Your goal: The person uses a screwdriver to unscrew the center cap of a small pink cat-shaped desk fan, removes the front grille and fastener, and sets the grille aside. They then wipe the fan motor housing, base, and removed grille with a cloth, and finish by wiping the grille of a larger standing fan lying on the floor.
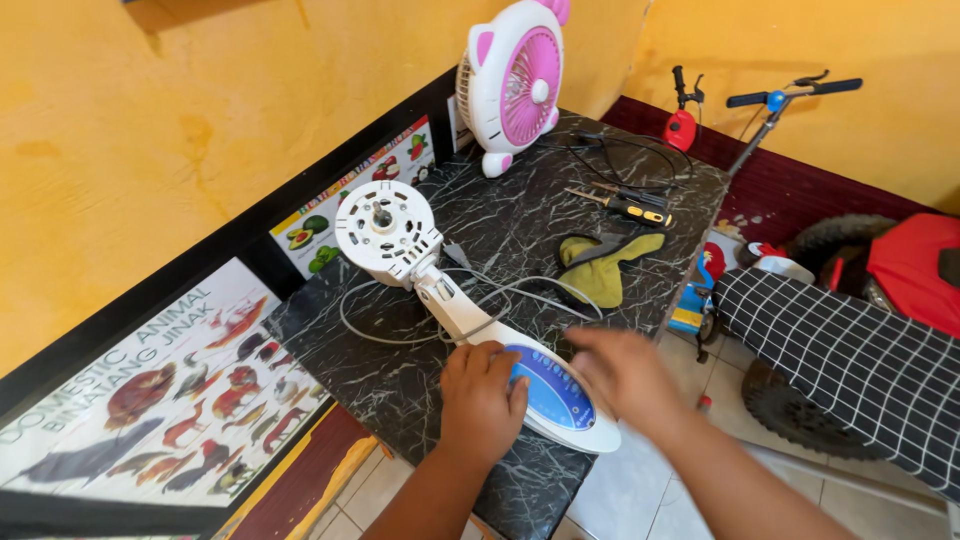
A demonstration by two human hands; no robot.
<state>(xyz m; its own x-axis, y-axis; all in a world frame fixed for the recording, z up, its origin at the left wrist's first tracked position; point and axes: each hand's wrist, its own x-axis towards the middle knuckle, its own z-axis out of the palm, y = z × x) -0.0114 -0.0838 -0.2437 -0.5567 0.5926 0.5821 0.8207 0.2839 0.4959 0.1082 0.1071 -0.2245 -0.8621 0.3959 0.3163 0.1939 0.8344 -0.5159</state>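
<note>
Two bare hands work at the near edge of a black marble-patterned table. On it lies a dismantled white fan (grille and blades removed), its round motor housing towards the wall and its blue-panelled base nearest the viewer. A small pink-and-white fan stands upright at the far corner. The left hand rests on the base's left side, fingers curled against its edge. The right hand hovers at the base's right side; motion blur hides its finger spread, so contact cannot be confirmed. A grey cord loops beside the neck. A yellow-green cloth and a screwdriver lie beyond.
</note>
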